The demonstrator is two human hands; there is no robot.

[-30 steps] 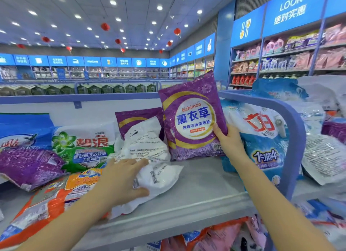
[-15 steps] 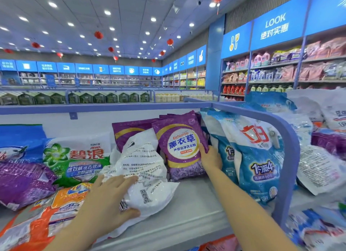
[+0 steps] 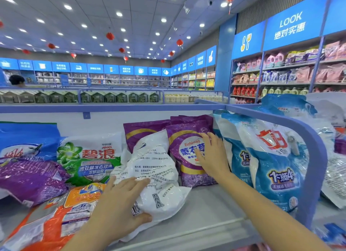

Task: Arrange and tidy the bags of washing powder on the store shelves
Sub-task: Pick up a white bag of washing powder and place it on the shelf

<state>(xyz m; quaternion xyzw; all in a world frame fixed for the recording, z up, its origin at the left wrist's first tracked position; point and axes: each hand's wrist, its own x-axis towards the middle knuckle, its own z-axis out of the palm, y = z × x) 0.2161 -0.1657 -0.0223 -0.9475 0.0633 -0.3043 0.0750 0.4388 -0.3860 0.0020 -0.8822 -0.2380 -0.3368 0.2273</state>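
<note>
A purple Eichimoo washing powder bag [image 3: 184, 155] stands upright at the back of the grey shelf [image 3: 207, 211], with a second purple bag [image 3: 139, 131] behind it to the left. My right hand [image 3: 212, 156] lies flat against its front, fingers straight. A white bag [image 3: 157, 174] with black print and a QR code leans in front of the purple bags. My left hand [image 3: 119, 204] grips its lower left edge, thumb under the bag. Blue and white bags [image 3: 271, 157] stand at the right.
A green and white Ariel bag [image 3: 89, 157], a blue bag [image 3: 24, 140], a lying purple bag [image 3: 31, 181] and an orange bag [image 3: 56, 219] fill the shelf's left. A blue curved divider rail [image 3: 314, 157] bounds the right. More bags [image 3: 333, 175] lie beyond it.
My right hand set the purple Eichimoo bag down upright at the back of the shelf, let go of its edge and now presses its front. My left hand stayed on the white bag.
</note>
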